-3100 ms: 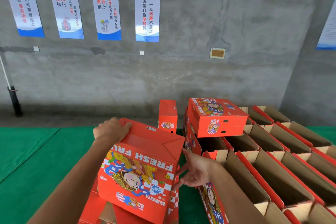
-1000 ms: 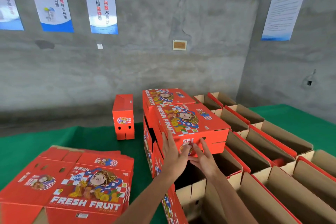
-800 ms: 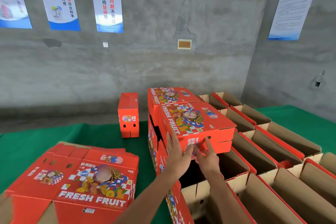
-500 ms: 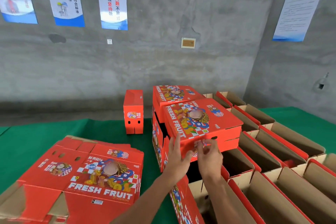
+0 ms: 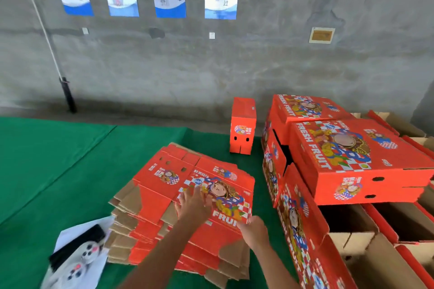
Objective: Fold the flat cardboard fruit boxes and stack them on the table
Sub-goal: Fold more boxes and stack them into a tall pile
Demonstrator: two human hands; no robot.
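Note:
A pile of flat red "FRESH FRUIT" cardboard boxes [image 5: 164, 197] lies on the green table [image 5: 58, 159] in front of me. My left hand [image 5: 195, 204] rests flat with spread fingers on the top sheet. My right hand [image 5: 254, 230] reaches the sheet's near right edge with its fingertips; it is blurred. To the right, a folded closed box [image 5: 352, 159] sits on top of a row of open boxes [image 5: 352, 225], with a second closed box [image 5: 305, 108] behind it. Neither hand holds anything.
A small upright red box [image 5: 243, 129] stands behind the flat pile. A white sheet with a black item [image 5: 77, 253] lies at the pile's near left. Upright red boxes [image 5: 293, 218] line the right of the pile. A dark pole [image 5: 67, 94] leans on the concrete wall.
Both hands left the front of the folded box on the right stack and swung left to the flat pile. My view turned left with them.

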